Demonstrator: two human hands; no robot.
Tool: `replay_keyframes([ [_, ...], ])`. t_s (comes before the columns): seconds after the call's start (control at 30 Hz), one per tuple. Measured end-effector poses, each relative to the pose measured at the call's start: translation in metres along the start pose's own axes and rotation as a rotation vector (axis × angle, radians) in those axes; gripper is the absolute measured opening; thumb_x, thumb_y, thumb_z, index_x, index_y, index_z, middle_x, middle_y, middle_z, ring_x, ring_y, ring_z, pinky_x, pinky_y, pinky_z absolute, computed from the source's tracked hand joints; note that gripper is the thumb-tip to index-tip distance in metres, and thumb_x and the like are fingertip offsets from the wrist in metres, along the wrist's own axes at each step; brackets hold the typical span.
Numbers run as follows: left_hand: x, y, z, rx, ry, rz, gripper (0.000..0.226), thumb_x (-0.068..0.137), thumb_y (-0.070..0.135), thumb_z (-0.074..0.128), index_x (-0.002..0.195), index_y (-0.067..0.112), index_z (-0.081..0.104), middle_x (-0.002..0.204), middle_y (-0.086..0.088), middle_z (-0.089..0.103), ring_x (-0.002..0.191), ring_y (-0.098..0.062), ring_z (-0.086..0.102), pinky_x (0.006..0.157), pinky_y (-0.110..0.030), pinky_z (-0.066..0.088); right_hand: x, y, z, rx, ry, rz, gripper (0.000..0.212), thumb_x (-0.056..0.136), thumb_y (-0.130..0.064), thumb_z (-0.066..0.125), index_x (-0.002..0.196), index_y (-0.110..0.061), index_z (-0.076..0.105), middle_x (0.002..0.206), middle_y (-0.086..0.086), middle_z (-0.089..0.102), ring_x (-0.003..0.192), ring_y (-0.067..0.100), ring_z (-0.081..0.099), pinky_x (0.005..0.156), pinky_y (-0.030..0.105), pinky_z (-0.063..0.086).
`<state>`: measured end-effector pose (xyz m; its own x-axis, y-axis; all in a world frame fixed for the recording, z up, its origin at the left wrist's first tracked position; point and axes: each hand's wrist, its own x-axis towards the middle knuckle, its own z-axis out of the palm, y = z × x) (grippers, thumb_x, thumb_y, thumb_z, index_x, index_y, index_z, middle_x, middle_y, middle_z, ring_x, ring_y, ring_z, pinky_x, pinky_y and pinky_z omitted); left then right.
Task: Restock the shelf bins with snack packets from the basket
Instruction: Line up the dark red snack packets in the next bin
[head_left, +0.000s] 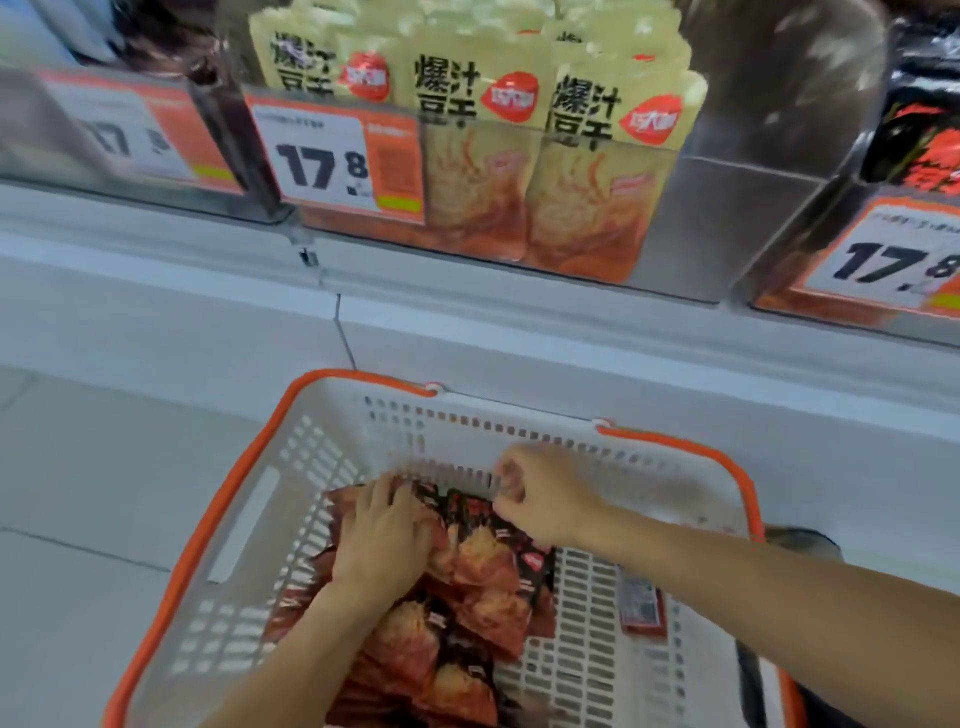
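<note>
Basket: packet pile, uncountable; left hand flat, right hand pinching

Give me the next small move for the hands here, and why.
Probably gather and lift: the left hand lies flat on the dark red packets in the basket, and the right hand pinches a packet edge at the pile's far end. Neither has raised anything yet, and the matching bin is up right.

Basket matt perforated plastic; snack packets glossy film; shelf bins clear, shiny plastic.
</note>
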<state>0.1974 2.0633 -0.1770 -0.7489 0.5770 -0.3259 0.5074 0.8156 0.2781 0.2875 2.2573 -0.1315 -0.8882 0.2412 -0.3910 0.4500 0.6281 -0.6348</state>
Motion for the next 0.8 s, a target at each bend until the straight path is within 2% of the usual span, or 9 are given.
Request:
replay_keyframes([
  [0.1, -0.006, -0.017, 0.013, 0.097, -0.117, 0.017, 0.063, 0.103, 0.053, 0.035, 0.157, 0.025, 0.02, 0.166, -0.007, 0.007, 0.154, -0.028, 0.001, 0.121, -0.046, 0.016, 0.028, -0.001, 0.032, -0.055, -0.047, 0.108, 0.027, 0.095, -0.034, 0.065, 0.113, -0.018, 0.055, 0.106, 0.0, 0.057, 0.092, 0.017, 0.055, 0.086, 0.035, 0.048],
  [0.17, -0.005, -0.02, 0.014, 0.084, -0.107, 0.028, 0.063, 0.102, 0.054, 0.037, 0.157, 0.027, 0.023, 0.166, -0.005, 0.008, 0.154, -0.026, 0.0, 0.122, -0.045, 0.014, 0.043, -0.003, 0.056, -0.039, -0.101, 0.183, 0.046, 0.091, -0.044, 0.067, 0.124, -0.015, 0.052, 0.117, 0.005, 0.057, 0.104, 0.023, 0.057, 0.09, 0.038, 0.05],
  [0.3, -0.005, -0.03, 0.017, -0.011, -0.026, 0.041, 0.05, 0.1, 0.054, 0.041, 0.14, 0.025, 0.053, 0.16, -0.003, 0.029, 0.151, -0.023, 0.016, 0.119, -0.043, 0.022, 0.06, 0.003, 0.096, -0.212, -0.157, 0.128, 0.083, 0.081, -0.062, 0.068, 0.147, -0.02, 0.04, 0.148, 0.008, 0.042, 0.138, 0.034, 0.038, 0.11, 0.045, 0.04],
  [0.43, -0.007, -0.04, 0.018, -0.143, 0.081, 0.026, 0.034, 0.096, 0.05, 0.055, 0.107, 0.02, 0.067, 0.133, 0.002, 0.05, 0.131, -0.021, 0.041, 0.105, -0.036, 0.038, 0.055, 0.005, 0.105, -0.411, -0.157, -0.077, 0.101, 0.085, -0.048, 0.073, 0.159, -0.027, 0.006, 0.155, 0.009, 0.031, 0.143, 0.032, 0.024, 0.115, 0.048, 0.031],
  [0.5, -0.007, -0.041, 0.017, -0.214, 0.121, -0.005, 0.044, 0.091, 0.049, 0.064, 0.122, 0.018, 0.058, 0.127, 0.002, 0.053, 0.124, -0.02, 0.046, 0.101, -0.032, 0.041, 0.053, 0.001, 0.105, -0.41, -0.157, -0.121, 0.112, 0.082, -0.04, 0.079, 0.159, -0.029, -0.003, 0.158, 0.011, 0.027, 0.145, 0.033, 0.023, 0.118, 0.048, 0.027],
  [0.6, -0.007, -0.041, 0.018, -0.302, 0.146, -0.062, 0.07, 0.085, 0.045, 0.074, 0.141, 0.014, 0.043, 0.135, -0.004, 0.052, 0.127, -0.022, 0.045, 0.107, -0.034, 0.04, 0.05, -0.001, 0.101, -0.282, -0.128, -0.135, 0.121, 0.071, -0.037, 0.088, 0.158, -0.025, 0.004, 0.158, 0.009, 0.026, 0.144, 0.03, 0.026, 0.119, 0.042, 0.027],
  [0.67, -0.007, -0.042, 0.018, -0.295, 0.134, -0.074, 0.076, 0.083, 0.042, 0.077, 0.144, 0.014, 0.04, 0.137, -0.005, 0.05, 0.13, -0.023, 0.042, 0.109, -0.033, 0.038, 0.049, -0.001, 0.096, -0.228, -0.105, -0.174, 0.115, 0.067, -0.034, 0.091, 0.155, -0.024, 0.018, 0.148, 0.003, 0.032, 0.134, 0.023, 0.035, 0.112, 0.035, 0.036],
  [0.73, -0.006, -0.043, 0.019, -0.253, 0.107, -0.069, 0.073, 0.082, 0.045, 0.077, 0.14, 0.015, 0.045, 0.134, -0.003, 0.051, 0.128, -0.022, 0.042, 0.106, -0.032, 0.038, 0.047, -0.002, 0.09, -0.163, -0.095, -0.213, 0.086, 0.072, -0.025, 0.086, 0.143, -0.024, 0.039, 0.132, -0.003, 0.039, 0.118, 0.017, 0.045, 0.098, 0.032, 0.044],
  [0.8, -0.006, -0.042, 0.015, -0.265, 0.101, -0.039, 0.05, 0.08, 0.047, 0.077, 0.118, 0.02, 0.06, 0.118, 0.004, 0.056, 0.115, -0.021, 0.048, 0.094, -0.031, 0.042, 0.044, -0.004, 0.082, -0.095, -0.076, -0.216, 0.052, 0.08, -0.019, 0.08, 0.123, -0.024, 0.051, 0.12, -0.005, 0.05, 0.106, 0.015, 0.051, 0.088, 0.032, 0.044],
])
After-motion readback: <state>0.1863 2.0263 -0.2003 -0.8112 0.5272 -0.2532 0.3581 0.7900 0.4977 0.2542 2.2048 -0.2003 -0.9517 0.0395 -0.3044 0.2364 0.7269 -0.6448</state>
